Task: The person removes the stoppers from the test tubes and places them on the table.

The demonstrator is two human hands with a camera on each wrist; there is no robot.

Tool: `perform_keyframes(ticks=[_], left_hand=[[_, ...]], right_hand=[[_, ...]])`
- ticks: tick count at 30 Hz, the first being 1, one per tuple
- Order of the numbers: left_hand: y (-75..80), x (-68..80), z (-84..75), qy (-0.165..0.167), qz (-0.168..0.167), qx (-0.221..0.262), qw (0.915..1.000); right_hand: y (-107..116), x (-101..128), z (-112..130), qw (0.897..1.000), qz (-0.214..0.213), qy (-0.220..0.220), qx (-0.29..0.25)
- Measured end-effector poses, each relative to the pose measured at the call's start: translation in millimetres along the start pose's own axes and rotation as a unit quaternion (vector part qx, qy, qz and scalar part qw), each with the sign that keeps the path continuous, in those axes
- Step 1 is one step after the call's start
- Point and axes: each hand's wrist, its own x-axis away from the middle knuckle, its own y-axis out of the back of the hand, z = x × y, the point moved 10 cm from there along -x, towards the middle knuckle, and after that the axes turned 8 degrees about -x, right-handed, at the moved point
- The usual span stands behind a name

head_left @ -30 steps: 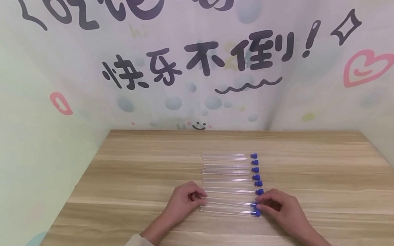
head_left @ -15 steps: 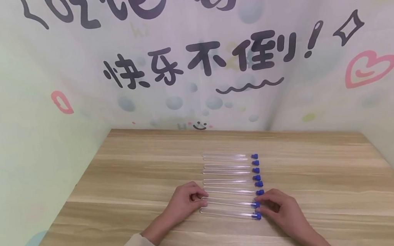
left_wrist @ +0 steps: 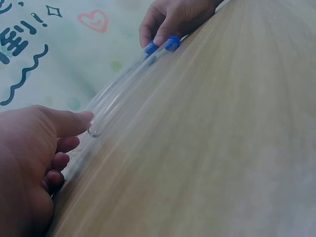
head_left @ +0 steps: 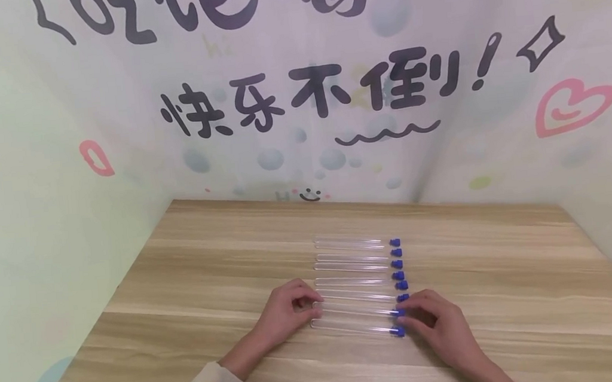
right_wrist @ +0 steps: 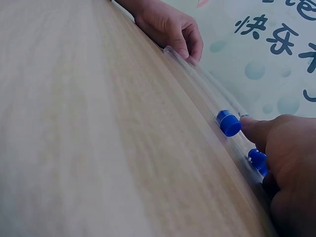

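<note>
My left hand [head_left: 288, 312] pinches the rounded end of a clear test tube [head_left: 355, 309], thumb against fingers. At the tube's other end my right hand [head_left: 437, 321] pinches its blue stopper [head_left: 398, 312], which sits in the mouth. Just nearer to me lies another test tube [head_left: 349, 327], parallel to it, with a blue stopper [head_left: 397, 332] fitted. In the left wrist view this nearest tube [left_wrist: 118, 94] lies in front of the held one. The right wrist view has the right thumb [right_wrist: 254, 129] beside the nearest stopper [right_wrist: 229, 124].
Beyond the held tube, several uncapped test tubes [head_left: 353, 281] lie in a row on the wooden table [head_left: 198, 265]. Loose blue stoppers [head_left: 398, 275] lie in a line by their mouths. A printed cloth [head_left: 262, 176] hangs behind the table.
The held tube's stoppered end has shifted slightly away from me, and the two stoppered ends now lie farther apart than a second ago. Both hands keep their pinch.
</note>
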Motion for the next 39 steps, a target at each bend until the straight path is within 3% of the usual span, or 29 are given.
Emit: perform_keyframes(ticks=[9,15,25,39], left_hand=[[1.7,0.4,3.5,0.017,-0.010,0.028,0.9994],[2.1,0.5,-4.4,0.017,-0.008,0.032,0.9993],[16.5,3.3,-46.2,-0.037,-0.004,0.044,0.9983],[15.5,6.9,-51.2,-0.105,-0.013,0.054,0.9929]], right_hand=[[3.5,-1.2,4.3,1.000,-0.018,0.001,-0.021],[4.3,-0.7,11.9,0.999,-0.037,-0.012,-0.027],[9.4,1.2,6.8,0.996,-0.063,-0.050,-0.029],[9.8,1.6,-4.1,0.995,-0.063,-0.080,-0.001]])
